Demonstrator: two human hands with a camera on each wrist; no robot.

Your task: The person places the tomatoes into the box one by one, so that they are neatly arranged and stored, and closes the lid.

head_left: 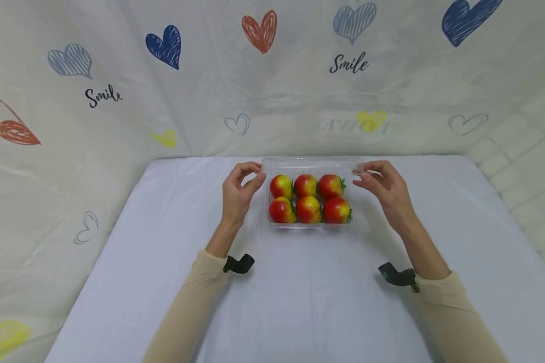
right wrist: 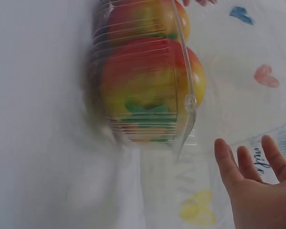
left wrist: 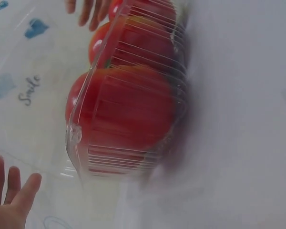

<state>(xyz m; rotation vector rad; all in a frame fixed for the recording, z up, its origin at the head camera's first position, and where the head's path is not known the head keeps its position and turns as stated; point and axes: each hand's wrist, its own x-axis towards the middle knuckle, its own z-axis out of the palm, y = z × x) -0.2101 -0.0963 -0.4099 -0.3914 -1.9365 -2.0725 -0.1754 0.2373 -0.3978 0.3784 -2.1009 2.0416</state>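
Observation:
A clear plastic clamshell box (head_left: 310,226) holds red-and-yellow fruits (head_left: 308,209) with green leafy tops, in two rows of three. Its transparent lid (head_left: 312,164) stands raised along the far side. My left hand (head_left: 238,194) is at the lid's left end, thumb and forefinger apart. At the right end, my right hand (head_left: 387,190) has its fingertips by the lid's corner, also with a gap between thumb and forefinger. Both wrist views show spread fingers beside the box; whether they touch the clear lid is hard to tell. Ribbed side walls (left wrist: 133,109) show in the left wrist view.
A white cloth covers the table (head_left: 309,302). Behind it hangs a pale curtain (head_left: 290,80) printed with hearts and "Smile". Dark wrist-worn cameras (head_left: 240,264) sit at both beige sleeves (head_left: 454,312).

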